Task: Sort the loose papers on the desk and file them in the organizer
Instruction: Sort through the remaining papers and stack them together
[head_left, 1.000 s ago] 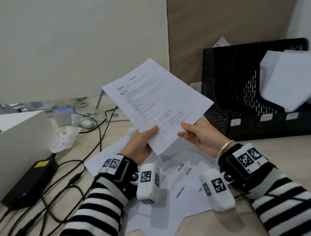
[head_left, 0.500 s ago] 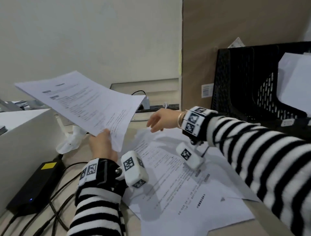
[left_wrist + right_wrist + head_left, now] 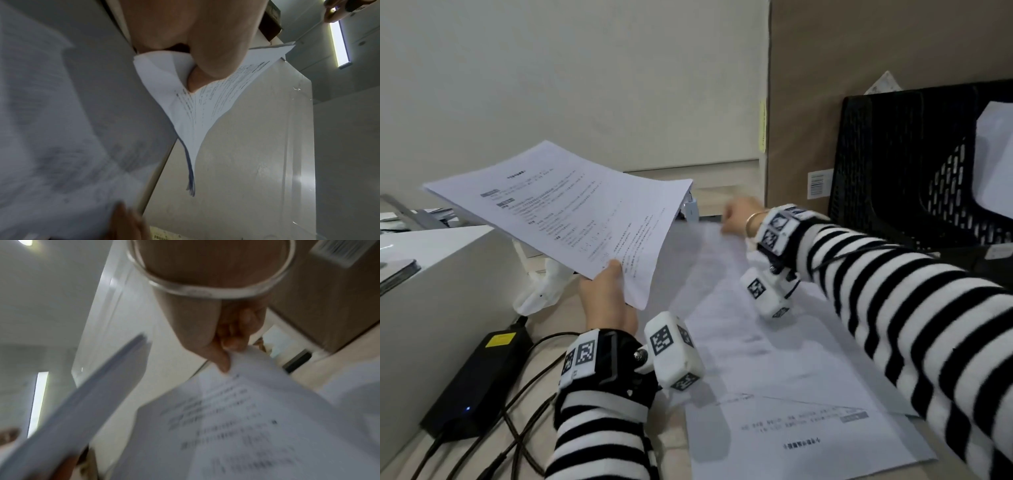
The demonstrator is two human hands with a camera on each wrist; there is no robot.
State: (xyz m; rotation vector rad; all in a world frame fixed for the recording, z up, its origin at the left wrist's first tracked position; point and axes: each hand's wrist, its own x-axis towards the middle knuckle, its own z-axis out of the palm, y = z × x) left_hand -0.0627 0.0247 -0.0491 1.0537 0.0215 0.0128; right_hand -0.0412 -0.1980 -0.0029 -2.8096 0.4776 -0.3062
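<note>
My left hand [image 3: 607, 294] pinches the near corner of a thin stack of printed sheets [image 3: 571, 216] and holds it up over the desk's left side; the left wrist view shows thumb and fingers [image 3: 213, 53] clamped on that stack [image 3: 197, 104]. My right hand [image 3: 736, 216] has reached to the far end of the desk and pinches the far edge of a loose printed sheet [image 3: 726, 274], lifting it; its fingertips [image 3: 224, 356] grip that sheet [image 3: 236, 410]. More printed papers [image 3: 808, 438] lie flat on the desk. The black mesh organizer [image 3: 900, 164] stands at the right.
White sheets [image 3: 996, 154] stand in one organizer slot. A brown partition panel [image 3: 859, 68] rises behind it. A white box [image 3: 431, 274] sits at the left, with a black power adapter [image 3: 479, 370] and tangled cables [image 3: 517, 421] beside it.
The left hand swung the stack away to the left. The right hand let go of it, reached across the desk and took hold of a loose sheet's far edge, which is lifting.
</note>
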